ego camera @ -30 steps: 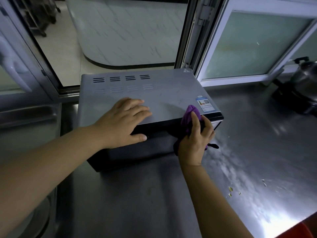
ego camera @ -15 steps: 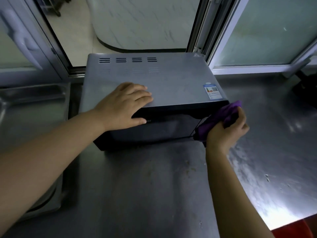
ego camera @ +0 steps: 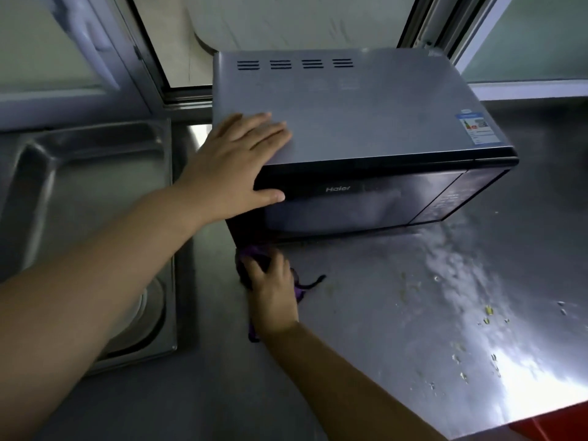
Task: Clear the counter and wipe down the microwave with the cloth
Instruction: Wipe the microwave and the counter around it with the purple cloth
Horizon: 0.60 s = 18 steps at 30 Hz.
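A: Where's the cloth (ego camera: 254, 261)?

B: Bunched under the right hand (ego camera: 273, 291) on the bench (ego camera: 381, 313), touching the microwave's (ego camera: 350, 122) lower front-left corner.

A: And the left hand (ego camera: 235, 160)?

B: Flat on the top-left corner, fingers straight, bracing. The door runs rightward from the cloth.

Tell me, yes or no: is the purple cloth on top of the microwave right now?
No, the right hand holds the cloth low on the counter, at the microwave's bottom front corner.

The scene is viewed from a single head-worn camera, aimed forward and steeply down, close over the microwave (ego camera: 356, 128) and table (ego camera: 397, 313)
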Each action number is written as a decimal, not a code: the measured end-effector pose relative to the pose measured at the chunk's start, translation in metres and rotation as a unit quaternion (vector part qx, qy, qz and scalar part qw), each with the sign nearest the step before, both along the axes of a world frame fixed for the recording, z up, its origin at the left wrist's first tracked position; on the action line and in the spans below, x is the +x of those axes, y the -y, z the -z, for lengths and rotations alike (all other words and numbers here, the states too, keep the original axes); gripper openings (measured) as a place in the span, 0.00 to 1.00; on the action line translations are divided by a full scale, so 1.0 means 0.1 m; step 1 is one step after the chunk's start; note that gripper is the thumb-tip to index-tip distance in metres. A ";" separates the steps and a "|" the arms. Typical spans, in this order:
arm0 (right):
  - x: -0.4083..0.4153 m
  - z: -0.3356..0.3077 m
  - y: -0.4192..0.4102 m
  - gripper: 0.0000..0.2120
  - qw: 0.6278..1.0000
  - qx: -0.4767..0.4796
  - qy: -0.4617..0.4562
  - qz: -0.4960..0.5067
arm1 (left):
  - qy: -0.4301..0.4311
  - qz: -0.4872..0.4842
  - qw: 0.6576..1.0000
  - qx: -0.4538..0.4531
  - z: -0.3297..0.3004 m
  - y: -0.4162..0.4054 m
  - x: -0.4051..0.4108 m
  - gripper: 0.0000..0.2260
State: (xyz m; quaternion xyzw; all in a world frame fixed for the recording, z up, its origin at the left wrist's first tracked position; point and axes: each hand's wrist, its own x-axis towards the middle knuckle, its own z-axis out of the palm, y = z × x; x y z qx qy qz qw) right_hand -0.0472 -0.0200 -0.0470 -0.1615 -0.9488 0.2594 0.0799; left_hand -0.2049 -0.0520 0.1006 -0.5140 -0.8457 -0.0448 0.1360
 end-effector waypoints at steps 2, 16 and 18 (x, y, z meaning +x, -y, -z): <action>-0.08 0.12 0.18 0.31 0.991 0.103 0.074 -0.042 | -0.001 0.005 1.000 0.010 0.02 0.01 -0.02 0.40; 0.11 0.28 -0.47 0.38 0.970 0.196 0.144 0.032 | 0.011 0.014 0.999 0.036 0.06 0.05 -0.06 0.38; 0.17 0.27 -0.62 0.37 0.969 0.193 0.145 0.055 | 0.012 0.011 0.999 0.042 0.05 0.04 -0.05 0.38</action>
